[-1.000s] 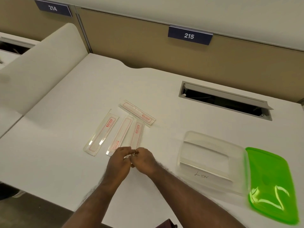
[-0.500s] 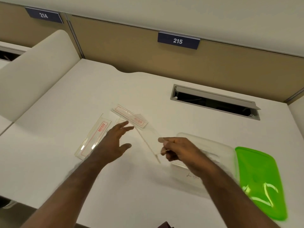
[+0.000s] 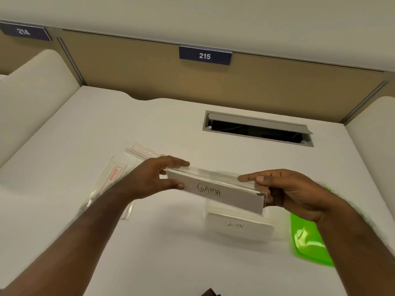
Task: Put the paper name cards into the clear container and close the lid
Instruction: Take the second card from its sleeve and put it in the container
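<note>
A clear acrylic holder with a paper name card reading "GAMA" [image 3: 215, 191] is lifted above the desk. My left hand [image 3: 154, 178] pinches its left end and my right hand [image 3: 286, 193] grips its right end. Below it stands the clear container [image 3: 241, 228] with a card marked "LION" inside. The green lid [image 3: 307, 242] lies on the desk to the container's right, partly behind my right arm. More clear holders lie at the left: one with a red label [image 3: 111, 178] and another [image 3: 143, 151] behind my left hand.
The white desk [image 3: 85, 129] has an open cable slot [image 3: 256, 129] at the back right. Beige partitions with number plates 214 [image 3: 23, 32] and 215 [image 3: 205, 55] close the back. White dividers rise at both sides.
Both hands were together at the desk's near edge by the holders. My right hand then lifted one holder toward the container, and now both hands hold it level, its card facing me.
</note>
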Available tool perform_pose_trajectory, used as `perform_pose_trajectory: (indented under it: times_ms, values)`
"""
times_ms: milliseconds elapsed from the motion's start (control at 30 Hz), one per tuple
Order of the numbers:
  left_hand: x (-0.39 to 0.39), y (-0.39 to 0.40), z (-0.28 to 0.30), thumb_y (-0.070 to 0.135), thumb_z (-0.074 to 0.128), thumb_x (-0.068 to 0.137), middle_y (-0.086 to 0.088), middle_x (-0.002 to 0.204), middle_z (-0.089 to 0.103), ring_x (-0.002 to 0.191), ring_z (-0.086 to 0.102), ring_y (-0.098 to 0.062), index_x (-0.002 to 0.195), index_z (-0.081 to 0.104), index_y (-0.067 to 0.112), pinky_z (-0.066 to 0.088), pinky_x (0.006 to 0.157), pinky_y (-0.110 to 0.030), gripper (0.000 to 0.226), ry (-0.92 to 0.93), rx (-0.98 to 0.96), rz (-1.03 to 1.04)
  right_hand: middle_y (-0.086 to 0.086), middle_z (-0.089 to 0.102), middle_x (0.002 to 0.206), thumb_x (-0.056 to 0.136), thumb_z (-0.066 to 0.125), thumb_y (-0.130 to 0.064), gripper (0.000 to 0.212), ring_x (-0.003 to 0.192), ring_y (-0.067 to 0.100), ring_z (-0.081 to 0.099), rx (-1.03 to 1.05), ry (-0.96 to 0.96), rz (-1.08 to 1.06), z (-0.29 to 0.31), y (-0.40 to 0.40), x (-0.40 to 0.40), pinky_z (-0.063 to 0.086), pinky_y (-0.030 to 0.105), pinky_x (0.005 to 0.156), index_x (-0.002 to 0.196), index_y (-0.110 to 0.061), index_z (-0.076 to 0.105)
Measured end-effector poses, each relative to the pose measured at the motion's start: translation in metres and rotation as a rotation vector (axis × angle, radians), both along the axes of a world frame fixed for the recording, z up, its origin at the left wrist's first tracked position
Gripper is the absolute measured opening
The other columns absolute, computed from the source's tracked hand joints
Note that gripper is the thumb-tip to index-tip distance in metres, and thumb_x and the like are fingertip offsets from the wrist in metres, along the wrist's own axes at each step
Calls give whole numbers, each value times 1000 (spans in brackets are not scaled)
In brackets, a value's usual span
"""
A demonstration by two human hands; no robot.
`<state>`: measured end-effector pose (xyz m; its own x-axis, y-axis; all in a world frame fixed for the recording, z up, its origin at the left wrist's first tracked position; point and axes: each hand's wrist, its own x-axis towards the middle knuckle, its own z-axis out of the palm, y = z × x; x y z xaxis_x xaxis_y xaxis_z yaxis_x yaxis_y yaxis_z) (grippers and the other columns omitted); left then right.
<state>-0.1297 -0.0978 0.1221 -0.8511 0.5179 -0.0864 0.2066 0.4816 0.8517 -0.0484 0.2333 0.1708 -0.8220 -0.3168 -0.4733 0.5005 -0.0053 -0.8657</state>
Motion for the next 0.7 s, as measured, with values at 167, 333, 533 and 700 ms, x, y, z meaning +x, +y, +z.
perform_pose_trajectory:
  times_ms: [167,333,533,700]
  values:
    - [3,23,29,38,80,72,16,109,68,103,62,0,105,66,45,48,91,-18,37,51,1,-15,7,71,120,82,49,-57,52,103,25,67,116,134,-119,18,24,15,56,35,84,116,-24,71]
    - [9,47,63,57,72,62,15,98,70,98,64,-4,96,68,44,50,83,-19,36,80,54,-1,-2,73,115,79,63,-41,39,102,14,69,255,335,-155,42,40,28,57,23,80,115,-26,69]
    - [10,66,91,58,70,69,17,92,74,91,68,-1,91,74,32,47,74,-12,34,79,99,-25,-5,75,111,76,63,-35,40,103,12,69,424,448,-189,66,54,32,54,18,84,112,-19,70]
    - [8,65,116,63,67,72,10,94,75,91,70,-10,98,74,32,55,78,-30,42,105,83,-44,-11,75,106,76,63,-46,33,100,4,68,532,541,-142,90,59,38,50,10,82,103,-30,75]
